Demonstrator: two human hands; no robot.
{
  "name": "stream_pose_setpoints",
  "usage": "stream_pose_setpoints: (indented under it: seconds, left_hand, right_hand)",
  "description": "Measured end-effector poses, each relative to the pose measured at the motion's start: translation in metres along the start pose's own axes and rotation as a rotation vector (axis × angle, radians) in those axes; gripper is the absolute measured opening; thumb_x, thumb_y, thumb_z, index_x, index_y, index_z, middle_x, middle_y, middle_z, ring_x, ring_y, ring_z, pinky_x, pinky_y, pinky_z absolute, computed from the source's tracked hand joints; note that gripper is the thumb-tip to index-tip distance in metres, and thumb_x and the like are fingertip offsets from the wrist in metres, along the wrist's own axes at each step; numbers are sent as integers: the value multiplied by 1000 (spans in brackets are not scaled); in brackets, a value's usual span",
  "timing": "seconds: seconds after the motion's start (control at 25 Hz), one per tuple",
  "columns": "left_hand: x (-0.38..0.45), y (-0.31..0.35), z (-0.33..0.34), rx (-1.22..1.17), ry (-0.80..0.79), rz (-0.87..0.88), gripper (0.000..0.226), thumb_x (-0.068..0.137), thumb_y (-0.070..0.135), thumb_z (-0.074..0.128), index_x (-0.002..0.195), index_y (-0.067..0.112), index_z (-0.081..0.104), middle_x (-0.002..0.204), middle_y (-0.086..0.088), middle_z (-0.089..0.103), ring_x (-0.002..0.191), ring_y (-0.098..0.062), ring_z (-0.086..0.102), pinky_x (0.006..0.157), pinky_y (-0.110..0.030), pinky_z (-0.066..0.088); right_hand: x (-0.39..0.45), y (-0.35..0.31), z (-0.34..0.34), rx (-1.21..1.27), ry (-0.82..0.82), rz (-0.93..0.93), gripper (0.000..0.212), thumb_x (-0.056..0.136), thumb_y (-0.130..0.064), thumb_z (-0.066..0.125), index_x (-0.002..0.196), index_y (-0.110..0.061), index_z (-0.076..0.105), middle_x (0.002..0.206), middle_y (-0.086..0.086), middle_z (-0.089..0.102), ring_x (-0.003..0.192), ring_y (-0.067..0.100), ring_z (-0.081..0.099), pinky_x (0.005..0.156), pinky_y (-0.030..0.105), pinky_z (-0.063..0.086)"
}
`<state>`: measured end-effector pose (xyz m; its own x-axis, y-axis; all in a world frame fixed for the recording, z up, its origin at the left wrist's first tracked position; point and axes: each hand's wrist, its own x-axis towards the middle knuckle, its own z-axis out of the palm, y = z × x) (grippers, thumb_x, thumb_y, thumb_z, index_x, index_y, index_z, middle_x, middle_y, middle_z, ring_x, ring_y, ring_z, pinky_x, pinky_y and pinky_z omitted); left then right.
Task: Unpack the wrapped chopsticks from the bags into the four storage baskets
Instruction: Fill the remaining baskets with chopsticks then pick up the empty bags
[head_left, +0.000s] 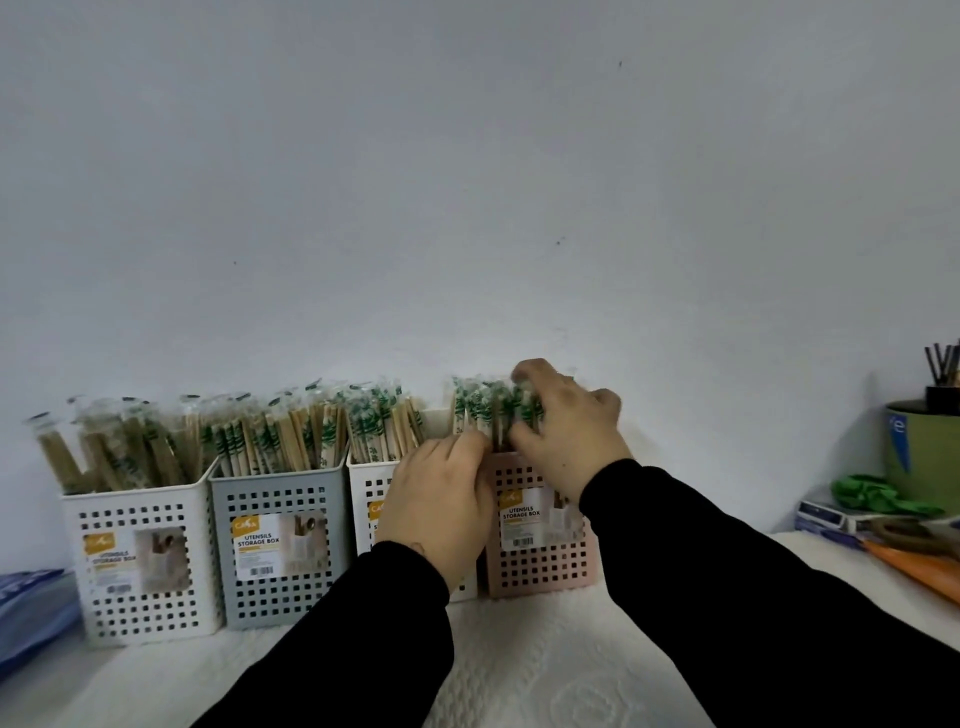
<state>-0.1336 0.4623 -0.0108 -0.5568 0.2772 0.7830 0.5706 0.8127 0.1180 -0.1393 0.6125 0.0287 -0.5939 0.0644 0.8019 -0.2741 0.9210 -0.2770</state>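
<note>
Four perforated storage baskets stand in a row against the wall: a white basket (140, 561), a grey basket (280, 551), a second white basket (370, 499) and a pink basket (545, 561). All hold upright wrapped chopsticks with green print. My right hand (566, 431) grips the bundle of wrapped chopsticks (480, 405) standing in the pink basket, fingers curled over their tops. My left hand (441, 499) is at the front of the same bundle by the pink basket's rim, fingers bent against the chopsticks. It covers part of the second white basket.
A blue plastic bag (31, 613) lies at the far left edge. At the right stand a green cup (924, 452) with dark sticks, a green crumpled item (878, 496), a small box (831, 514) and an orange object (919, 566). White textured cloth (545, 670) covers the surface.
</note>
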Motion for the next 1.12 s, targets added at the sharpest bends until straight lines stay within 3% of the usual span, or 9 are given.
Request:
stream_pose_setpoints:
  seconds: [0.16, 0.28, 0.36, 0.52, 0.6, 0.68, 0.88, 1.0, 1.12]
  left_hand:
    - [1, -2, -2, -24, -4, 18, 18, 92, 21, 50, 108, 25, 57, 101, 9, 61, 100, -14, 51, 89, -28, 40]
    - [7, 1, -12, -110, 38, 15, 19, 94, 19, 49, 109, 23, 59, 107, 9, 60, 105, -8, 47, 94, -14, 32]
    - [26, 8, -22, -185, 133, -5, 23, 95, 17, 45, 113, 22, 59, 114, 10, 56, 107, -3, 41, 94, -12, 25]
    - [83, 24, -29, -224, -74, -125, 33, 101, 29, 34, 121, 20, 59, 129, -1, 57, 118, -20, 49, 101, -34, 40]
    - [85, 32, -21, -87, -264, -134, 36, 103, 32, 27, 99, 15, 59, 115, -10, 63, 103, -25, 55, 92, -37, 44]
    - [75, 31, -9, -64, -208, -99, 36, 104, 31, 25, 82, 16, 49, 99, -11, 63, 94, -26, 54, 86, -36, 40]
    - [74, 22, -9, -222, 63, -84, 42, 104, 36, 25, 132, 20, 52, 135, 3, 51, 127, -16, 41, 105, -30, 29]
    - [65, 22, -5, -247, -114, -130, 43, 105, 35, 24, 133, 15, 51, 138, -3, 52, 127, -18, 44, 103, -28, 31]
    - [62, 17, -10, -458, -31, -221, 43, 105, 36, 27, 139, 18, 47, 145, 0, 45, 132, -14, 40, 108, -27, 28]
  right_hand:
    - [-5, 19, -2, -127, 99, 153, 35, 87, -41, 53, 121, -32, 50, 121, -1, 47, 118, 23, 41, 95, 40, 26]
    - [3, 22, -19, 219, 132, 174, 34, 95, -43, 43, 126, -33, 56, 139, 0, 37, 132, 20, 28, 109, 40, 28]
    - [21, 17, -32, 340, 153, 149, 35, 99, -38, 37, 123, -29, 60, 139, 0, 41, 134, 17, 26, 108, 27, 23]
    - [42, 6, -40, 177, -30, 144, 38, 99, -30, 33, 112, -17, 66, 123, 10, 58, 118, 26, 48, 100, 31, 36]
    - [35, 9, -31, -11, -216, 183, 37, 97, -24, 32, 99, -9, 65, 110, 12, 62, 103, 27, 55, 87, 31, 42]
    - [27, 15, -20, -103, -364, 156, 33, 97, -17, 31, 97, -8, 62, 99, 7, 54, 105, 26, 52, 85, 29, 41]
    - [32, 22, -32, 352, -18, 184, 48, 100, -44, 28, 114, -18, 66, 124, 7, 57, 117, 23, 52, 101, 35, 38]
    - [23, 16, -27, 185, -166, 65, 52, 99, -50, 24, 103, -21, 66, 115, 7, 59, 111, 25, 52, 99, 43, 40]
    - [22, 20, -18, 6, -161, 62, 40, 98, -44, 28, 86, -24, 61, 104, 5, 59, 106, 28, 52, 91, 44, 44]
